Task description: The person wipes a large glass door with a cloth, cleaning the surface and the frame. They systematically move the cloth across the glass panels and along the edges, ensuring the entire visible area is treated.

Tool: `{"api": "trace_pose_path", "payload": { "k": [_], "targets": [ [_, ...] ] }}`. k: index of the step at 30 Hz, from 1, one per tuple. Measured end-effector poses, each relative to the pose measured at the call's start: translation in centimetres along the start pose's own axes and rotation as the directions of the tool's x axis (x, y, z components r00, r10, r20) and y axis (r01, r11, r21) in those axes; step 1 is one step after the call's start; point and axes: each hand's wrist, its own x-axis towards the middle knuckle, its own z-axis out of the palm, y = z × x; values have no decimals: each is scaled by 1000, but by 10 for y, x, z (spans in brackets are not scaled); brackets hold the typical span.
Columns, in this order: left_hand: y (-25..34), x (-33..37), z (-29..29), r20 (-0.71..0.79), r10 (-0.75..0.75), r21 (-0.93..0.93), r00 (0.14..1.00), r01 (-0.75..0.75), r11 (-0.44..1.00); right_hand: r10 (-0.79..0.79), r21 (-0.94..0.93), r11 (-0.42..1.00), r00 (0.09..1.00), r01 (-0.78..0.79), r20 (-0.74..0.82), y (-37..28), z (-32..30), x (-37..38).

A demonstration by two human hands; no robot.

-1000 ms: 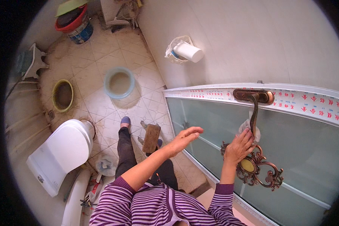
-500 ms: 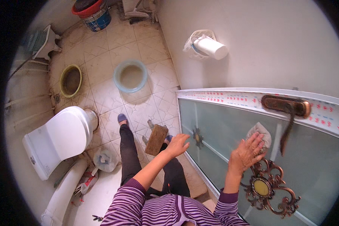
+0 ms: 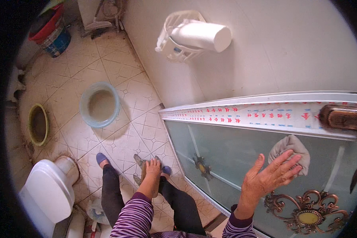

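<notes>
My right hand holds a pale grey cloth against the frosted glass of a door, its fingers stretched over the cloth's lower part. Below that hand, a copper-coloured scroll ornament with a yellow centre is fixed to the glass. My left hand is empty, fingers extended, in front of a small wooden stool between my legs. The hand and forearm hide most of the stool's top; whether they touch it I cannot tell.
A light blue basin of cloudy water stands on the tiled floor, with a yellow-rimmed basin to its left. The white toilet is at lower left. A wall basket holds a white roll. A bronze door handle juts out at right.
My left hand has moved down and left, over the stool. The right hand and cloth remain at the glass, in a slightly shifted spot. The whole view has turned and come closer to the door.
</notes>
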Motion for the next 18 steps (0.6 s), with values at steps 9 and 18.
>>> {"api": "trace_pose_path", "payload": {
  "k": [9, 18],
  "targets": [
    [-25, 2, 3, 6, -32, 91, 999, 31, 995, -4, -33, 999, 1000, 3, -25, -16, 13, -8],
    [-99, -60, 20, 13, -268, -14, 963, 268, 963, -104, -62, 992, 994, 106, 38, -34, 34, -37]
  ]
}}
